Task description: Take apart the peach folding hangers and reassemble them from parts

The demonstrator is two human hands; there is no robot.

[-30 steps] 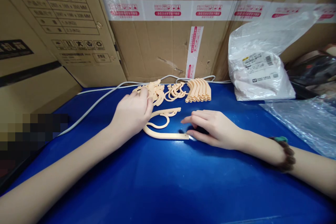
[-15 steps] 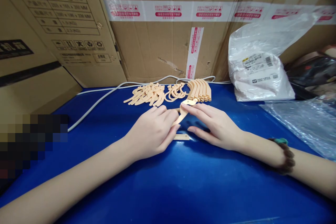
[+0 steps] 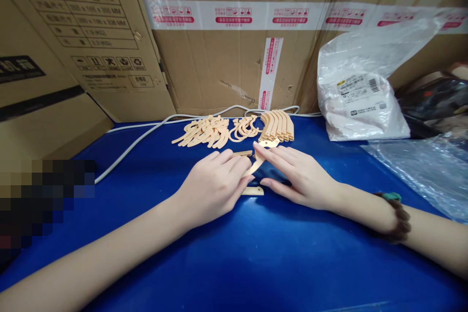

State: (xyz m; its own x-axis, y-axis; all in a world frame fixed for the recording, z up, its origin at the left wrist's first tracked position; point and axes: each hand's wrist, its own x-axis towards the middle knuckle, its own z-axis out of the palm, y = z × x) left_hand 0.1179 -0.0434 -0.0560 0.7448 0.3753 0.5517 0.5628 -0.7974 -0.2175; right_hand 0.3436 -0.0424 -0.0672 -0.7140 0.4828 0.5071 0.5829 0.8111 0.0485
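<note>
My left hand (image 3: 214, 185) lies palm down over a peach plastic hanger-shaped piece (image 3: 252, 190) on the blue table (image 3: 234, 253); only the piece's ends show past the fingers. A smaller curved peach strip (image 3: 260, 157) is pinched between the fingertips of my left hand and my right hand (image 3: 298, 175), tilted up off the table. Behind them lie three groups of the same peach parts: a loose fan (image 3: 203, 132), hooked pieces (image 3: 244, 127) and a neat row of curved strips (image 3: 280, 126).
Cardboard boxes (image 3: 219, 53) wall off the back and left. A white cable (image 3: 139, 139) runs along the table's far edge. A white plastic bag (image 3: 360, 92) stands at back right, with clear film (image 3: 424, 170) beside it. A bead bracelet (image 3: 400, 217) is on my right wrist.
My left hand left the fan of parts at the back and came down over the hanger piece, bringing a curved strip. My right hand moved up to meet it and now pinches the strip's end.
</note>
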